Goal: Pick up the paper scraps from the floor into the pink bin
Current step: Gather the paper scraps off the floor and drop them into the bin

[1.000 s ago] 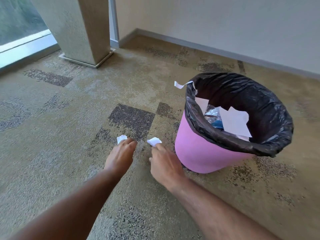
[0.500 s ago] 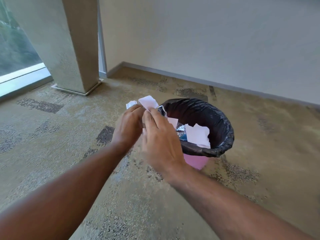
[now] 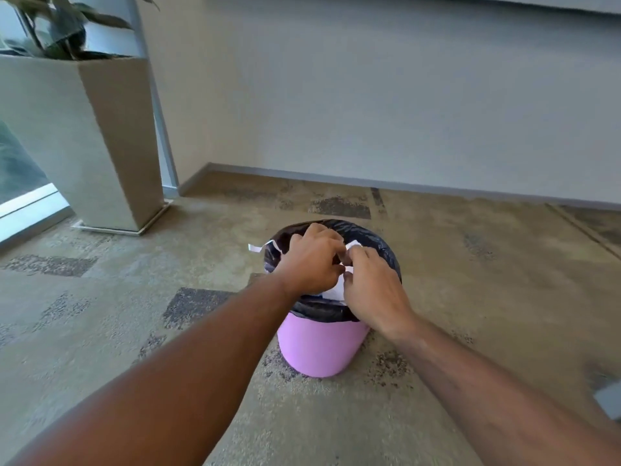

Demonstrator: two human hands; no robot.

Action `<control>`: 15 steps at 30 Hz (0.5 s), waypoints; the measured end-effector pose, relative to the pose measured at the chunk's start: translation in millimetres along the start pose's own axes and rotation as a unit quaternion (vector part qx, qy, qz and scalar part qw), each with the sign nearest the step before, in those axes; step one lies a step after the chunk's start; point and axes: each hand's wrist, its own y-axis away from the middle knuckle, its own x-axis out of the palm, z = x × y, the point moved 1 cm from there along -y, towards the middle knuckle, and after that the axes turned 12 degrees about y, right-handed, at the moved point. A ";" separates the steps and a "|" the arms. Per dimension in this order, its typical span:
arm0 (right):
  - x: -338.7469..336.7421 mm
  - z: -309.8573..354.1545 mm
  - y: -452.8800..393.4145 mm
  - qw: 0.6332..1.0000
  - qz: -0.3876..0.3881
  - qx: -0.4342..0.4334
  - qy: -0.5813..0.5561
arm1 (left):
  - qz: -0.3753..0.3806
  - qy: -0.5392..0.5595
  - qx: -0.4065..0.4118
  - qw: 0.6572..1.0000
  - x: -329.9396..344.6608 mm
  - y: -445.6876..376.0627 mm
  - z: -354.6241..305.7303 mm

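The pink bin (image 3: 316, 348) stands on the carpet at centre, lined with a black bag (image 3: 386, 253). Both my hands hover over its mouth, pressed close together. My left hand (image 3: 311, 260) is curled shut, and my right hand (image 3: 373, 287) pinches a white paper scrap (image 3: 353, 245) that shows between the fingertips of the two hands. More white paper (image 3: 337, 289) is visible below the hands, inside the bin. A white strip (image 3: 257, 247) sticks out at the liner's left edge. Most of the bin's inside is hidden by my hands.
A tall beige planter (image 3: 84, 139) with a plant stands at the left by the window. A wall with a grey baseboard (image 3: 369, 181) runs behind the bin. A blurred grey object (image 3: 610, 398) lies at the right edge of the patterned carpet.
Both hands took a scrap from the floor beside the bin, rose with them, and now sit over the bin's mouth. The camera has risen and tilted up.
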 end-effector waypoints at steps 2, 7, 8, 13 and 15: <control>3.5 -5.7 4.7 1.000 -0.001 -0.006 -0.003 | -0.017 -0.015 -0.003 1.000 2.4 0.5 -3.1; 6.5 -21.5 7.8 0.999 -0.032 0.004 -0.022 | -0.213 0.017 -0.139 0.967 -14.6 4.1 23.5; 6.9 -25.3 8.3 0.999 -0.042 0.011 -0.029 | -0.231 0.024 -0.196 0.953 -19.4 7.7 31.5; 15.8 -35.2 8.7 0.997 -0.069 0.031 -0.032 | -0.147 0.063 -0.370 0.915 -19.4 24.5 67.1; 19.2 -35.0 8.8 0.997 -0.065 0.025 -0.017 | -0.161 0.085 -0.355 0.917 -18.2 23.8 71.5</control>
